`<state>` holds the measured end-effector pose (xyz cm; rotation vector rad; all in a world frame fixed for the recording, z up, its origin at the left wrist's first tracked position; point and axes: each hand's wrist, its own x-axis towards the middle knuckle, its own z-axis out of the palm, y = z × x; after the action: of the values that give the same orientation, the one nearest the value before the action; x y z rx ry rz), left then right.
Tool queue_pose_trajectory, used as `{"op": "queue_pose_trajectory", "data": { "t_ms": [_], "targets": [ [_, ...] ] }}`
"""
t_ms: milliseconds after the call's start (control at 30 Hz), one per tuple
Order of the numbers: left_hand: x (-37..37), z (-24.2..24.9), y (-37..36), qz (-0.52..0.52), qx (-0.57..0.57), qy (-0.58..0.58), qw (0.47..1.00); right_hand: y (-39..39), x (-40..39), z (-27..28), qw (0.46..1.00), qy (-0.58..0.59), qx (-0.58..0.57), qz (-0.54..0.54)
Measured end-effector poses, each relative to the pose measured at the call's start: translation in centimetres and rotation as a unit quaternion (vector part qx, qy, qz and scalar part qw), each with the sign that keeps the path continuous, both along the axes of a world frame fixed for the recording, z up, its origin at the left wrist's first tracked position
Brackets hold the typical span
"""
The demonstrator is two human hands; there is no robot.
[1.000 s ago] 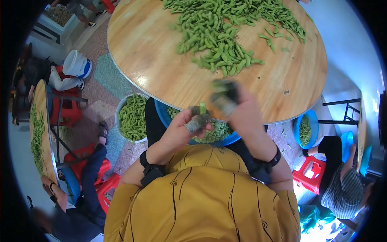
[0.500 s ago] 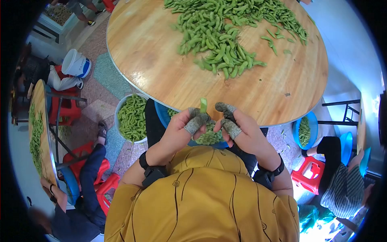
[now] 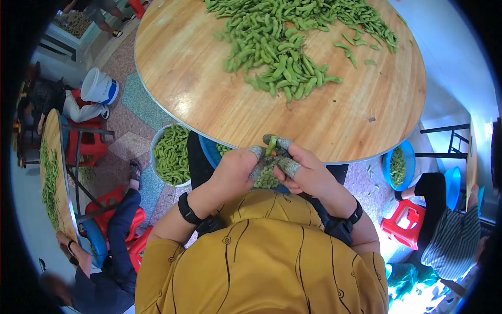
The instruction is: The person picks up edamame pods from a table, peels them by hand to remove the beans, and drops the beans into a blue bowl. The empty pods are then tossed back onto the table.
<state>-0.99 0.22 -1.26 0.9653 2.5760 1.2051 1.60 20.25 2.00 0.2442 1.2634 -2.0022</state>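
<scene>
Head view: left hand (image 3: 234, 172) and right hand (image 3: 308, 175) both pinch one green pod (image 3: 270, 147), apparently edamame, just off the bench's (image 3: 198, 89) near edge.

A single head-worn camera looked steeply down over the wearer's chest, its fisheye lens ringing the frame in black. The left hand (image 3: 232, 170) and right hand (image 3: 308, 175) sat close, near centre, at the near edge of a round wooden table (image 3: 204, 89) that filled the upper frame, with floor curving away at both sides.
</scene>
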Motion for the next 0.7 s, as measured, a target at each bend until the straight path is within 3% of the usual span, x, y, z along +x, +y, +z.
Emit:
{"op": "queue_pose_trajectory", "data": {
  "t_ms": [67, 167, 200, 233, 267, 300, 333, 367, 433, 467, 500, 533, 567, 600, 667, 700],
  "targets": [
    [0.1, 0.0, -0.1, -0.008, -0.026, 0.033, 0.999, -0.4, 0.2, -0.8, 0.999, -0.010, -0.027, -0.015],
    [0.1, 0.4, -0.2, 0.006, 0.059, -0.034, 0.998, -0.2, 0.2, -0.4, 0.993, -0.061, -0.096, -0.034],
    [0.3, 0.4, -0.6, 0.003, 0.167, -0.268, 0.949, -0.1, 0.3, -0.1, 0.984, -0.108, -0.140, -0.036],
    [0.5, 0.4, -0.9, 0.000, 0.262, -0.484, 0.835, 0.0, 0.4, -0.5, 0.984, -0.107, -0.140, -0.035],
    [0.8, 0.2, -0.9, 0.000, 0.263, -0.483, 0.835, 0.1, 0.7, -1.4, 0.960, -0.141, -0.243, -0.017],
    [1.0, 0.1, -0.9, -0.037, 0.372, -0.594, 0.712, 0.2, 0.7, -1.7, 0.924, -0.173, -0.342, 0.002],
    [1.1, 0.0, -0.9, -0.073, 0.466, -0.681, 0.559, 0.2, 0.7, -1.7, 0.924, -0.173, -0.341, 0.002],
    [1.0, 0.1, -0.8, -0.073, 0.467, -0.681, 0.559, 0.3, 0.5, -1.7, 0.934, -0.177, -0.309, -0.015],
    [0.7, 0.5, -0.4, 0.019, 0.344, -0.629, 0.697, 0.1, 0.4, -1.3, 0.943, -0.181, -0.277, -0.032],
    [0.8, 0.3, -0.2, 0.019, 0.344, -0.629, 0.697, -0.1, 0.4, -0.8, 0.970, -0.152, -0.187, -0.042],
    [1.0, 0.1, 0.1, 0.060, 0.294, -0.476, 0.827, -0.4, 0.5, -0.5, 0.986, -0.123, -0.095, -0.053],
    [1.2, 0.1, 0.2, 0.099, 0.230, -0.303, 0.920, -0.7, 0.8, -0.3, 0.986, -0.124, -0.096, -0.055],
    [1.1, 0.5, -0.2, 0.102, 0.158, -0.216, 0.958, -1.0, 1.0, -0.2, 0.992, -0.085, -0.068, -0.058],
    [1.0, 0.6, -0.1, 0.101, 0.155, -0.214, 0.959, -1.3, 1.1, -0.1, 0.996, -0.044, -0.039, -0.061],
    [0.9, 0.8, 0.3, 0.099, 0.046, -0.035, 0.993, -1.8, 1.3, -0.6, 0.997, -0.013, -0.029, -0.069],
    [1.0, 1.0, 0.3, 0.097, 0.045, -0.033, 0.994, -2.0, 1.5, -0.9, 0.997, 0.015, -0.017, -0.077]
  ]
}}
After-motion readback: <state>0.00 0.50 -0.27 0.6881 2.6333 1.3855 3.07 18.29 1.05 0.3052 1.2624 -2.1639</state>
